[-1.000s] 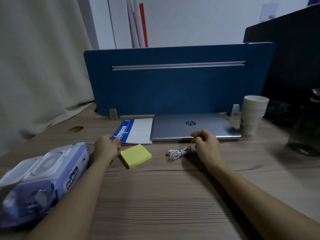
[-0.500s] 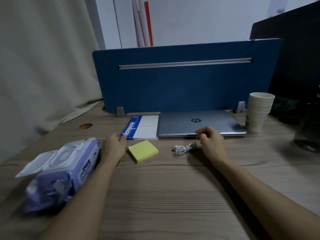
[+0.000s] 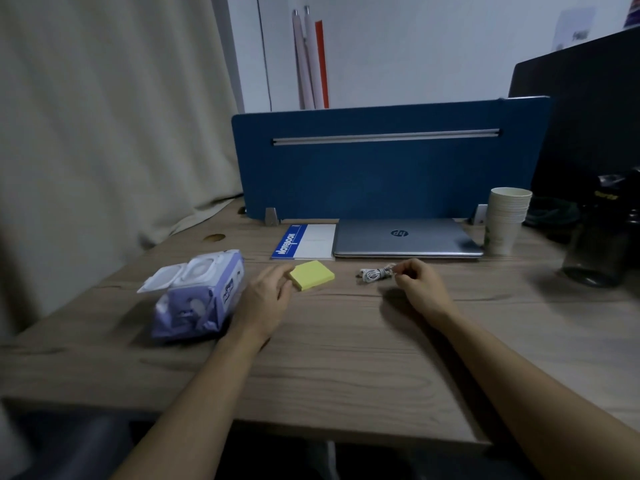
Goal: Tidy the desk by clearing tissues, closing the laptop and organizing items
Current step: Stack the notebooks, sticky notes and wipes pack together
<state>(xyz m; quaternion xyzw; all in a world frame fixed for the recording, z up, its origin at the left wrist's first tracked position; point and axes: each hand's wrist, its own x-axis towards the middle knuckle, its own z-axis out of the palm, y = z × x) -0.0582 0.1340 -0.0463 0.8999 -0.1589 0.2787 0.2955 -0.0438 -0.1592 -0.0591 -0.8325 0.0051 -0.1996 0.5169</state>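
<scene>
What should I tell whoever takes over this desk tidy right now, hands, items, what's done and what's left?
Left hand: open, fingertips touching the yellow sticky pad.
Right hand: curled, pinching the end of the coiled white cable.
Laptop: closed, at the blue divider, notebook flush on its left, paper cup stack on its right.
Wet wipes pack: far left of the desk, lid flipped open.
Done: laptop closed; no loose tissues visible.
Left: place the sticky pad and cable, probably shut the wipes lid.
</scene>
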